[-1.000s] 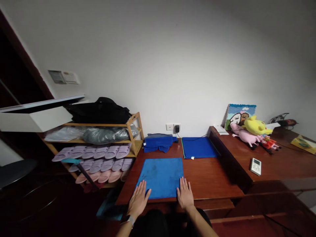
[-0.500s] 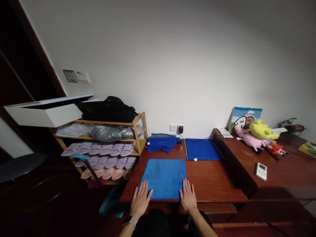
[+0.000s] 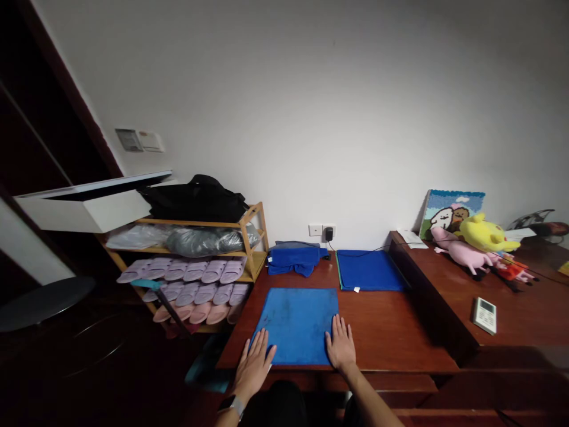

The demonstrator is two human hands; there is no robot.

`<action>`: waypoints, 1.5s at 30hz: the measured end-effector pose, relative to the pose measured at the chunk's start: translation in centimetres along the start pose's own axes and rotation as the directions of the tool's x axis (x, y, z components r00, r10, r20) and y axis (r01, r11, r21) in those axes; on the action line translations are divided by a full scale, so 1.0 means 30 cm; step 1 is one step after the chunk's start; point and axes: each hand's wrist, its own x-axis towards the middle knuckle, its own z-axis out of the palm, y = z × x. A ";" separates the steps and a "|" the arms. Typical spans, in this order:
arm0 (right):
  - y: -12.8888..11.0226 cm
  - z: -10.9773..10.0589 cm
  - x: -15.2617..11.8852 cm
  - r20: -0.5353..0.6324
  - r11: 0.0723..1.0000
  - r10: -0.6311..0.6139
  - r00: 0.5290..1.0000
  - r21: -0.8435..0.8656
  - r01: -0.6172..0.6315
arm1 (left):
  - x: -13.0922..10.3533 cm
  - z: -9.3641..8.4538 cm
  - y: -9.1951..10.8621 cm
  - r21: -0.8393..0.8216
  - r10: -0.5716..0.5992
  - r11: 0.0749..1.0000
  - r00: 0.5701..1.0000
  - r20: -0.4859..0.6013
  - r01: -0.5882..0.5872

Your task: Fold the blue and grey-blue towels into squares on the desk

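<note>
A blue cloth (image 3: 300,326) with some dark stains lies flat on the reddish-brown wooden table (image 3: 391,332), close to its front edge. My left hand (image 3: 256,362) rests at the cloth's near left corner, fingers stretched out and palm down. At the right edge of the cloth lies my right hand (image 3: 342,344), also flat with its fingers extended. Neither hand grips anything. Farther back are a crumpled darker blue cloth (image 3: 296,259) on the left and a folded blue cloth (image 3: 371,270) with a green edge and a white tag on the right.
A wooden rack (image 3: 249,237) with several slippers (image 3: 195,271) and a black bag (image 3: 195,201) stands at left. On the higher desk at right are plush toys (image 3: 482,234), a picture (image 3: 448,207) and a white remote (image 3: 485,315). A black plug (image 3: 329,234) sits in the wall socket.
My right hand has slid slightly forward along the cloth's right edge. The left hand stays at its corner. The view has shifted a little.
</note>
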 end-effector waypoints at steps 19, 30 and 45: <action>0.019 0.026 0.006 -0.009 0.999 -0.026 1.000 -0.021 0.026 | 0.276 0.069 0.520 -0.224 0.299 0.937 0.948 0.110 -0.269; 0.013 0.037 0.008 -0.026 1.000 -0.006 1.000 -0.013 0.006 | 0.257 0.021 -0.051 -0.085 -0.122 0.988 0.991 0.055 0.126; 0.007 -0.023 0.196 -0.021 1.000 -0.012 1.000 -0.026 0.011 | 0.241 0.063 -0.077 -0.079 -0.075 0.994 0.996 -0.056 0.070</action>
